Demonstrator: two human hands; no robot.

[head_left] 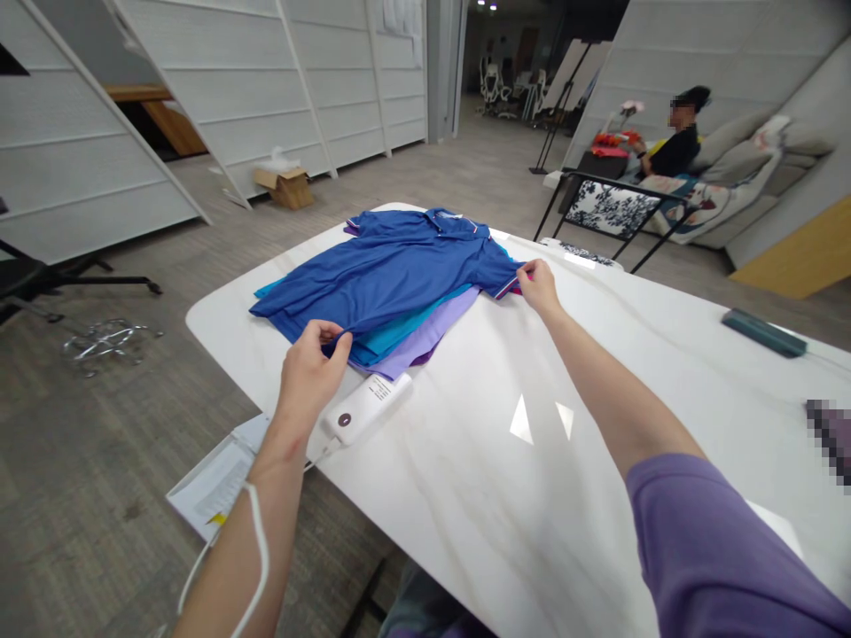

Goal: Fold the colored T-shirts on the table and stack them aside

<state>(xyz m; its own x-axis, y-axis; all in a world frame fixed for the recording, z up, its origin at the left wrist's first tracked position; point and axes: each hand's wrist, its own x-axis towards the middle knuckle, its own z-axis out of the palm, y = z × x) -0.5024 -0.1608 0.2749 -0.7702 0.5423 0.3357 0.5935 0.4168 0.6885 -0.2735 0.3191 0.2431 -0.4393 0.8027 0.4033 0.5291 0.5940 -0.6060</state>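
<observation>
A blue polo shirt (378, 266) lies spread out, its collar toward the far end of the white table. Beneath it, a teal garment (399, 332) and a lilac garment (432, 332) stick out along the near side. My left hand (314, 363) pinches the polo shirt's near hem corner between thumb and fingers. At the sleeve cuff, my right hand (540, 285) grips the edge of the same shirt, with a bit of red cloth showing beside the fingers. A white power bank (365, 409) with a cable lies just right of my left hand.
The marble-look table (465, 496) also carries a dark green case (763, 333) at the right. A patterned chair (615, 208) stands beyond it. A person (675, 146) sits on a sofa at the back right. A cardboard box (285, 188) rests on the floor.
</observation>
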